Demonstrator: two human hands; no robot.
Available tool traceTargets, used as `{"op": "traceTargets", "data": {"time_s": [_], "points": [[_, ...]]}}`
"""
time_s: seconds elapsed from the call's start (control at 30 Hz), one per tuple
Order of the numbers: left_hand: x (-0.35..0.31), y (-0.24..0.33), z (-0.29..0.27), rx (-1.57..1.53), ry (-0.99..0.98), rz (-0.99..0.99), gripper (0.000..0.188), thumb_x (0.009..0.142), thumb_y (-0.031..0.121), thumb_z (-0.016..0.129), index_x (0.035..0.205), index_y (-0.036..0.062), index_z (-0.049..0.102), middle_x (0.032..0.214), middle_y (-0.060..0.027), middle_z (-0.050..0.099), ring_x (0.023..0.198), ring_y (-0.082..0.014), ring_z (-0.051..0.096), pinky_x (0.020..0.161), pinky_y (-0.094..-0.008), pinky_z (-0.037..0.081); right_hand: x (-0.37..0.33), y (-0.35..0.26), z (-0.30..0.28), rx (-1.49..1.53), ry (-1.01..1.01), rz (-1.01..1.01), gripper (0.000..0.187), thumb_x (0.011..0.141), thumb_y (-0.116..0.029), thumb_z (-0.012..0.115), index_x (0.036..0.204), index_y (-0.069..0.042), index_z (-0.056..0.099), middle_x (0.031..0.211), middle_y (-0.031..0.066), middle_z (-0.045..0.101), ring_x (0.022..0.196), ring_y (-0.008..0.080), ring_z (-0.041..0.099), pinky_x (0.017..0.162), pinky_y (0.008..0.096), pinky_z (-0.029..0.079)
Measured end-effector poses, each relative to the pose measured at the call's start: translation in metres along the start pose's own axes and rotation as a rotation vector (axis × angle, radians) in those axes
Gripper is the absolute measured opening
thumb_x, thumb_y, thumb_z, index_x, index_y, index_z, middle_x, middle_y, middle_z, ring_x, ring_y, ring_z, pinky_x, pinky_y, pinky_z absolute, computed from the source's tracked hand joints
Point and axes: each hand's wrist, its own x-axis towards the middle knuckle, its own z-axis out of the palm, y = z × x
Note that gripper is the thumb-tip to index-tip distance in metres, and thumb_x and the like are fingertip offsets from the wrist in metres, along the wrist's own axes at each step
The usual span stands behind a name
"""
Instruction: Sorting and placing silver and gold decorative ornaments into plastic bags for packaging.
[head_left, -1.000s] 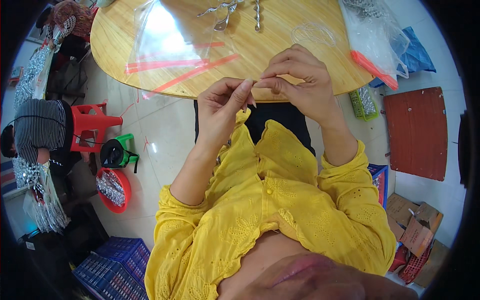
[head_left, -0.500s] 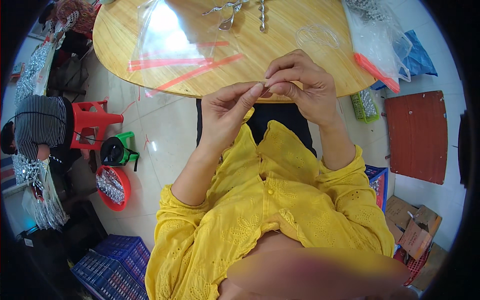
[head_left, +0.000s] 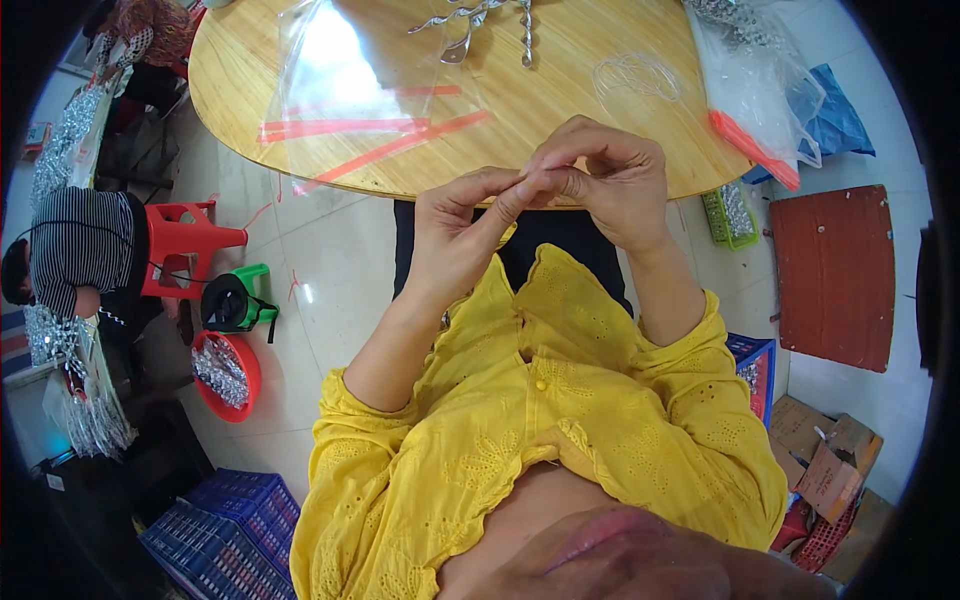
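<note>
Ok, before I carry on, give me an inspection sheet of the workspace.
Surface: wooden table, bare wood showing mid-table.
Job's things: coil of thin pale line and twisted silver pieces, on the table.
Clutter: clear plastic bags with red strips at left; bulging clear bag at right.
Grips: left grip and right grip pinched, fingertips meeting; anything between them can't be made out.
Cables: dark cord beside a striped-shirted co-worker.
Surroundings: red stool, red bowl, blue crates, cardboard boxes.

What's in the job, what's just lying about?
Likely job: left hand and right hand, pinching together, anything between them hidden; perhaps silver twists, thin coil on table.
Likely lying about: brown board, cardboard boxes, blue crates.
</note>
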Motion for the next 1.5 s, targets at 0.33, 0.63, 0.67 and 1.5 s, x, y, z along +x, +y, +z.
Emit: {"op": "traceTargets", "data": {"time_s": [0.33, 0.63, 0.67, 1.5], "points": [[-0.006, -0.024, -0.029, -0.617, -0.064, -0.060, 0.021, 0.083, 0.007, 0.045, 0.102, -0.0009, 0.051, 0.078, -0.0097, 0.054, 0.067, -0.0204, 0.057, 0.068, -0.0344, 0.047, -0.005, 0.024, -0.002, -0.320, 0.387, -0.194, 0.029, 0.067, 0.010, 0.061, 0.085, -0.002, 0.041, 0.074, 0.0101, 0.053, 0.069, 0.0154, 0.057, 0.062, 0.0239, 0.046], [-0.009, -0.014, -0.009, 0.581, 0.078, 0.334, 0.025, 0.069, -0.003, 0.061, 0.094, -0.0002, 0.059, 0.109, -0.0145, 0.052, 0.072, -0.0129, 0.056, 0.057, -0.0187, 0.041, -0.025, 0.008, 0.025, -0.018, 0.254, -0.099, 0.030, 0.066, 0.007, 0.063, 0.082, -0.003, 0.041, 0.077, 0.0074, 0.048, 0.066, 0.0142, 0.054, 0.060, 0.0223, 0.043], [-0.008, -0.018, -0.011, 0.686, 0.088, 0.410, 0.022, 0.070, -0.003, 0.060, 0.092, -0.0005, 0.059, 0.107, -0.0140, 0.053, 0.073, -0.0119, 0.055, 0.057, -0.0189, 0.041, -0.024, 0.006, 0.025, -0.056, 0.219, -0.084, 0.028, 0.066, 0.006, 0.064, 0.082, -0.003, 0.043, 0.078, 0.0071, 0.048, 0.065, 0.0130, 0.051, 0.060, 0.0217, 0.041], [-0.011, 0.007, -0.021, -0.234, -0.188, -0.464, 0.020, 0.081, 0.017, 0.053, 0.071, 0.0004, 0.058, 0.072, 0.0004, 0.048, 0.051, -0.0045, 0.043, 0.041, -0.0165, 0.029, -0.021, 0.012, 0.006, -0.642, -0.176, -0.201, 0.022, 0.074, -0.012, 0.057, 0.096, -0.013, 0.061, 0.103, 0.0058, 0.049, 0.090, 0.0196, 0.043, 0.077, 0.0281, 0.033]]}}
